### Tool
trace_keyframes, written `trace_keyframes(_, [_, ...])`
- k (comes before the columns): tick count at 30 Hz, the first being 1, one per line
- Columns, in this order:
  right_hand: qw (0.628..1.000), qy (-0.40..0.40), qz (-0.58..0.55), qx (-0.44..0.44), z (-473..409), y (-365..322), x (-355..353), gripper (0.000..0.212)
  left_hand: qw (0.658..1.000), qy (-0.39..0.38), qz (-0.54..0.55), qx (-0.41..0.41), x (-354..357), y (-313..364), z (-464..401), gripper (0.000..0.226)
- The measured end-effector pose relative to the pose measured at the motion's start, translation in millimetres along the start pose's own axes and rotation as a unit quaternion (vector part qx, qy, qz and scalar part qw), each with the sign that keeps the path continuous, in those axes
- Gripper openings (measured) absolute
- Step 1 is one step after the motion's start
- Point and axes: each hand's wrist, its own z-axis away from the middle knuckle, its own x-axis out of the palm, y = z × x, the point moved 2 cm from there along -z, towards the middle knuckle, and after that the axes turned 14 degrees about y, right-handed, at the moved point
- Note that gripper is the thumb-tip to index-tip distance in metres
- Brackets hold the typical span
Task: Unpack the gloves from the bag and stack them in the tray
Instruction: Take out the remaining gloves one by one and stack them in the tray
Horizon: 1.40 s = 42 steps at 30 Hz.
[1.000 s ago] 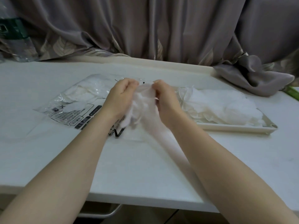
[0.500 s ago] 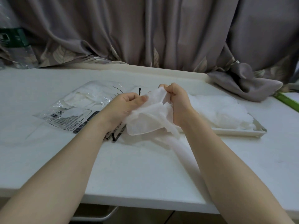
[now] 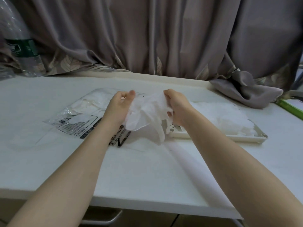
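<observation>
Left hand [image 3: 120, 108]: pinches one edge of a thin white glove [image 3: 146, 112]. Right hand [image 3: 177, 106]: grips the opposite edge, spreading the glove above the tabletop [image 3: 147, 169], probably to flatten it for stacking. Tray [image 3: 260, 136]: toward the right edge, already holding gloves. Bag [image 3: 77, 118]: left of the hands, gloves remaining inside.

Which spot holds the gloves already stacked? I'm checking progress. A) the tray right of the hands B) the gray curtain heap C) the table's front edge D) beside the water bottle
A: a white pile of gloves lies in the tray, to the right of the right hand.
</observation>
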Motion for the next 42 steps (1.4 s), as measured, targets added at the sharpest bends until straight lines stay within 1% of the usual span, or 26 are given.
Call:
trace_keyframes(1, [1.0, 0.004, -0.016, 0.012, 0.4, 1.7, 3.5, 0.022, 1.0, 0.001, 0.006, 0.017, 0.1, 0.5, -0.8, 0.038])
trace_keyframes(3, [0.997, 0.002, -0.067, 0.034, 0.0, 4.7, 13.7, 0.025, 0.995, -0.041, -0.002, 0.096, -1.0, 2.0, -0.7, 0.037])
trace_keyframes(5, [0.99, -0.005, -0.129, 0.057, -0.8, 7.7, 19.4, 0.026, 0.977, -0.099, -0.069, 0.177, 3.1, -1.3, 4.8, 0.041])
trace_keyframes(7, [0.983, -0.02, -0.166, 0.072, -3.0, 10.8, 24.0, 0.024, 0.966, -0.119, -0.111, 0.201, 6.9, -6.9, 5.0, 0.045])
trace_keyframes(8, [0.981, -0.027, -0.178, 0.076, -4.7, 12.1, 24.8, 0.022, 0.97, -0.114, -0.098, 0.192, 8.0, -7.8, 3.3, 0.044])
trace_keyframes(10, [0.974, -0.051, -0.202, 0.088, -8.8, 14.0, 23.7, 0.021, 0.983, -0.098, -0.007, 0.154, 8.4, -5.0, 1.0, 0.032])
trace_keyframes(12, [0.965, -0.096, -0.226, 0.09, -6.6, 12.5, 18.6, 0.018, 0.994, -0.071, 0.064, 0.062, 6.4, -0.9, -0.2, 0.016])
trace_keyframes(13, [0.96, -0.137, -0.231, 0.077, -5.2, 11.4, 15.6, 0.019, 0.995, -0.071, 0.077, 0.006, 5.5, -1.7, -1.7, 0.029])
trace_keyframes(15, [0.948, -0.247, -0.198, 0.023, -2.7, 7.6, 4.9, 0.044, 0.986, -0.116, 0.074, -0.089, 6.9, -5.3, -1.9, 0.061])
trace_keyframes(16, [0.936, -0.308, -0.171, -0.005, -0.1, 5.6, -0.3, 0.056, 0.981, -0.136, 0.067, -0.118, 8.2, -5.5, -0.5, 0.068])
trace_keyframes(17, [0.913, -0.379, -0.153, -0.018, 4.2, 3.9, -5.5, 0.062, 0.974, -0.151, 0.074, -0.15, 11.0, -5.6, 0.8, 0.07])
trace_keyframes(19, [0.868, -0.474, -0.147, -0.011, 9.7, 0.4, -16.1, 0.062, 0.946, -0.206, 0.127, -0.216, 16.6, 1.8, 10.0, 0.07])
trace_keyframes(21, [0.846, -0.516, -0.136, -0.014, 14.7, -3.5, -28.9, 0.055, 0.911, -0.303, 0.145, -0.24, 23.3, 11.7, 21.8, 0.066])
trace_keyframes(23, [0.831, -0.54, -0.131, -0.007, 18.5, -6.8, -40.8, 0.05, 0.88, -0.39, 0.142, -0.233, 28.2, 21.0, 34.6, 0.051])
trace_keyframes(24, [0.83, -0.544, -0.123, -0.006, 20.0, -7.9, -45.2, 0.049, 0.872, -0.417, 0.138, -0.216, 30.3, 23.8, 38.4, 0.037])
trace_keyframes(25, [0.838, -0.533, -0.112, -0.014, 19.5, -8.4, -51.4, 0.049, 0.873, -0.424, 0.137, -0.198, 33.9, 26.7, 41.4, 0.024])
trace_keyframes(26, [0.852, -0.513, -0.102, -0.022, 18.0, -8.0, -59.0, 0.051, 0.88, -0.411, 0.139, -0.194, 37.7, 30.1, 44.3, 0.022])
trace_keyframes(28, [0.869, -0.484, -0.097, -0.029, 13.4, -7.5, -72.2, 0.058, 0.874, -0.401, 0.179, -0.209, 43.7, 37.5, 46.0, 0.029])
trace_keyframes(30, [0.889, -0.448, -0.089, -0.039, 8.8, -6.9, -89.1, 0.067, 0.869, -0.404, 0.205, -0.199, 49.7, 43.6, 47.3, 0.033])
trace_keyframes(32, [0.91, -0.409, -0.06, -0.039, 0.9, -4.2, -108.2, 0.076, 0.903, -0.346, 0.186, -0.172, 56.4, 44.0, 44.6, 0.029])
trace_keyframes(34, [0.929, -0.369, 0.006, -0.041, -3.0, -3.9, -125.4, 0.075, 0.94, -0.271, 0.152, -0.141, 62.7, 44.8, 42.7, 0.016])
trace_keyframes(35, [0.937, -0.343, 0.046, -0.047, -3.7, -4.6, -137.0, 0.068, 0.95, -0.254, 0.137, -0.119, 69.1, 47.1, 44.5, 0.015])
trace_keyframes(36, [0.941, -0.324, 0.079, -0.053, -5.1, -5.7, -143.2, 0.056, 0.957, -0.244, 0.126, -0.099, 71.8, 49.6, 44.8, 0.016])
trace_keyframes(38, [0.948, -0.3, 0.089, -0.055, -3.1, -8.8, -158.6, 0.02, 0.959, -0.245, 0.125, -0.067, 84.0, 54.6, 47.7, 0.016])
trace_keyframes(39, [0.95, -0.296, 0.081, -0.052, -2.2, -10.8, -165.4, 0.009, 0.959, -0.249, 0.125, -0.059, 90.6, 57.0, 49.7, 0.016])
trace_keyframes(42, [0.947, -0.309, 0.072, -0.053, -7.0, -14.4, -180.0, 0.007, 0.949, -0.277, 0.13, -0.082, 104.1, 60.4, 53.7, 0.023])
